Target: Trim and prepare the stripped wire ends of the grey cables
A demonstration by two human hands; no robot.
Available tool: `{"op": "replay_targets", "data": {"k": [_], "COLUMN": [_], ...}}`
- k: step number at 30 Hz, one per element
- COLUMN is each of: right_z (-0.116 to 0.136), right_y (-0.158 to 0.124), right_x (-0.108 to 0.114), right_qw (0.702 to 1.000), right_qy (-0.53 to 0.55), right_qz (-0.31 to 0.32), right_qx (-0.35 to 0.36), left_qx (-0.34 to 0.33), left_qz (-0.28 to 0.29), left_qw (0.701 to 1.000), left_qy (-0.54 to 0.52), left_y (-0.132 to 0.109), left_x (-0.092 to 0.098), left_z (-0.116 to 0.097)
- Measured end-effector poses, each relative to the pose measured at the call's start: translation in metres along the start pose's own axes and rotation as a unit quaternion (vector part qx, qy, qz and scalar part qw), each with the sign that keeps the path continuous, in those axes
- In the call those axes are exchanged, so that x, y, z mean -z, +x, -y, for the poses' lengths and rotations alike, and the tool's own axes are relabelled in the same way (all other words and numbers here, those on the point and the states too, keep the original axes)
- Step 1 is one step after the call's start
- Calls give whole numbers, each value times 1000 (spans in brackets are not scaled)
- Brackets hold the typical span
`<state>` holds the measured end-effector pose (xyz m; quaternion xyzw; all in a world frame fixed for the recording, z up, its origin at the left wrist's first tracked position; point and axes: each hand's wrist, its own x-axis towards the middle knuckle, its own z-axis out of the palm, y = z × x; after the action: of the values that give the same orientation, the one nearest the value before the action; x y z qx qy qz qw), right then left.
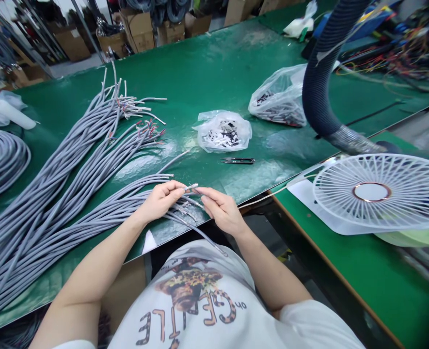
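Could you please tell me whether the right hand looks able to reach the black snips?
Probably yes: the black snips lie beyond the right hand and nothing visible blocks the way, though its fingers are at a grey cable.

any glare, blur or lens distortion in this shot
Head view: pale glare patches on the green tabletop, including below the thread snips; head view: colored wires at upper right look smeared; head view: leaning shelf posts hint at wide-angle distortion; head view: fingers fairly clear, gray cable tip too small to read.
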<state>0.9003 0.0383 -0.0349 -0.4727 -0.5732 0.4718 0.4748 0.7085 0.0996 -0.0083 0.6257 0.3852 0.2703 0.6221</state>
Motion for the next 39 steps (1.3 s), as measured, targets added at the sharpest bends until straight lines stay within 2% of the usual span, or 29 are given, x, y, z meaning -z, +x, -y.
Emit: {"op": "replay_targets", "data": {"k": [5,7,9,11,15,18,26,31,35,39], "right_z": [12,24,36,42,31,14,4,5,15,22], "right_y": [2,-1,-6,-9,-5,-2,0,5,9,8], "right_x": [-4,-7,-10,-12,-9,-6,-6,-7,-11,-14], "right_qw": [999,995,981,971,985,987,988,991,990,986], "right_qy": [-42,-67,-89,-108,-144,-152,-150,-127,-132,-147], "right_qz": [-10,24,88,113,14,-25,-26,-21,-9,8], "right_qx": [21,75,149,179,98,52,30,27,40,75], "left_qx": [-35,-39,-29,-15,12,28,18,-3,-6,-15], "left_qz": [-5,-18,-32,-38,-32,-28,-30,-33,-32,-32], "left_qw": [995,992,992,995,999,997,997,999,996,995], "left_qy": [94,118,120,90,-25,-73,-64,5,81,97], "left_y": [0,0,0,1,1,2,1,0,-1,-2], "left_x": [-4,-5,-6,-6,-5,-4,-3,-3,-5,-6], "left_z": [-3,-3,-2,-1,1,1,2,3,1,0]}}
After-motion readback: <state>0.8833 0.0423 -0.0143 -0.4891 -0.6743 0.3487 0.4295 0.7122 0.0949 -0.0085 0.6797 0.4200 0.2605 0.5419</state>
